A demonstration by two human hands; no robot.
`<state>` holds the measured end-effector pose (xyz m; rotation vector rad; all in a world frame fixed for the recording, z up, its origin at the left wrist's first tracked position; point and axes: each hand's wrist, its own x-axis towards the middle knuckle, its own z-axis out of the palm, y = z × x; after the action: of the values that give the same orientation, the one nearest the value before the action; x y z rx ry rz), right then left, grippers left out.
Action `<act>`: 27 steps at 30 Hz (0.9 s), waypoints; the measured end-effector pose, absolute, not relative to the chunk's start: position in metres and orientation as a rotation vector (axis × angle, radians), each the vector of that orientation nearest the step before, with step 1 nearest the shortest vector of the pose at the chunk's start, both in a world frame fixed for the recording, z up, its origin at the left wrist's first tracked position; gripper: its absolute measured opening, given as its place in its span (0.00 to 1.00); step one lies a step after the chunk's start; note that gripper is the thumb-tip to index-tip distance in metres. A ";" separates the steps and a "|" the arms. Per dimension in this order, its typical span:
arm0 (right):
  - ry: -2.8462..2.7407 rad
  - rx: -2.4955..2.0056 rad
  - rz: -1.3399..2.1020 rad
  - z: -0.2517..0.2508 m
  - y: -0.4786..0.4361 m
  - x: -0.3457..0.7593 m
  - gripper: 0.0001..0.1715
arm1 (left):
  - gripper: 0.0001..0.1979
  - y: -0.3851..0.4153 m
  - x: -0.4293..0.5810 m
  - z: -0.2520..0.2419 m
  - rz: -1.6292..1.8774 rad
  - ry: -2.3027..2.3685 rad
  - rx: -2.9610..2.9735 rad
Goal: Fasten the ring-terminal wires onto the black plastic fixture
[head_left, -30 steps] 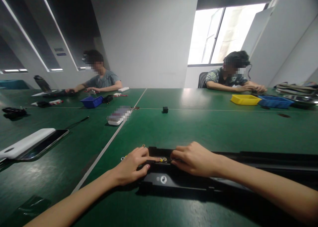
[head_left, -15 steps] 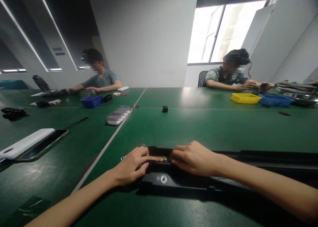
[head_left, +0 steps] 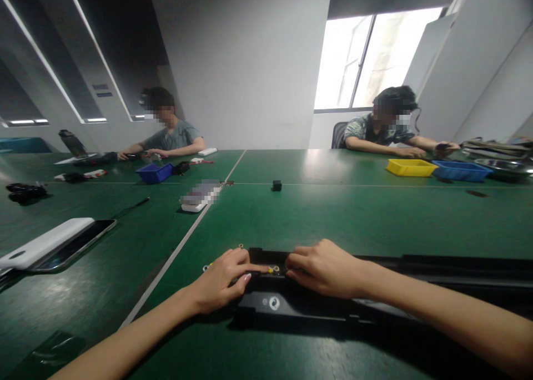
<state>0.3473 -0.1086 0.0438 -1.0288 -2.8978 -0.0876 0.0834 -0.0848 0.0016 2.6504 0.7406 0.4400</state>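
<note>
A long black plastic part (head_left: 316, 308) lies across the green table (head_left: 333, 213) in front of me, running off to the right. My left hand (head_left: 220, 280) rests on its left end, index finger stretched toward small yellow ring terminals (head_left: 272, 269). My right hand (head_left: 328, 268) lies on the part just right of them, fingers curled and pressed down at the same spot. Whether either hand pinches something is hidden. A few small ring terminals (head_left: 240, 246) lie loose on the table beside the left hand.
A white power bank and a phone (head_left: 54, 244) lie at the left. A small black cube (head_left: 276, 186) and a white box (head_left: 200, 196) sit mid-table. Blue bin (head_left: 155, 172), yellow tray (head_left: 410, 167) and blue tray (head_left: 461, 170) stand by two people seated at the far side.
My hands have stayed on the black part. The view has tipped slightly. The far right person has reached an arm out to the right.
</note>
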 end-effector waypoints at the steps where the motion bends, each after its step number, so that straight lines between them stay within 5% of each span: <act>1: -2.900 -1.026 -0.082 0.044 -0.108 0.347 0.16 | 0.20 -0.084 0.083 0.001 0.440 0.740 2.646; 27: -2.890 -1.029 -0.038 0.045 -0.108 0.347 0.15 | 0.19 -0.085 0.085 0.002 0.439 0.761 2.669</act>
<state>0.3472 -0.1076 0.0447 -1.0294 -2.8896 -0.0377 0.0853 -0.0846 0.0017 2.6687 0.7606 0.4388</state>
